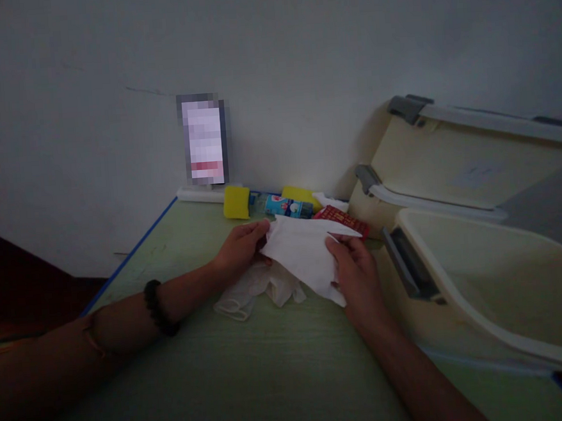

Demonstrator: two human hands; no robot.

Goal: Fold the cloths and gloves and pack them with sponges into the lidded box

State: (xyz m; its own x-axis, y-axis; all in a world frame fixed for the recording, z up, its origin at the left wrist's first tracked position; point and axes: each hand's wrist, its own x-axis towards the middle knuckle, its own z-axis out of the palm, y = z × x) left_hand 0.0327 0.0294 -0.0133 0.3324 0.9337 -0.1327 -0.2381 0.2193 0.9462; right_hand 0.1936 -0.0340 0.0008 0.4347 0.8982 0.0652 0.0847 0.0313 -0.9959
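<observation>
A thin white sheet, perhaps a tissue or paper towel [300, 251], is stretched between my two hands above the table. My left hand [242, 245] pinches its left edge between thumb and fingers. On the right edge, my right hand [357, 272] grips it with the thumb on top. Below the sheet, a crumpled, pale translucent glove [257, 289] lies on the table, partly covered by the sheet and my left hand. Just behind the sheet are a red patterned packet [344, 219] and a clear bottle with a blue label [285, 206], lying on its side.
Against the wall stand a yellow sponge [237, 202], a second yellow piece [299, 195] and a blurred phone-like screen [203, 139] on a white base. At right, a large cream plastic bin [420, 271] has its lid [475, 165] raised. The green table [254, 379] has a blue edge.
</observation>
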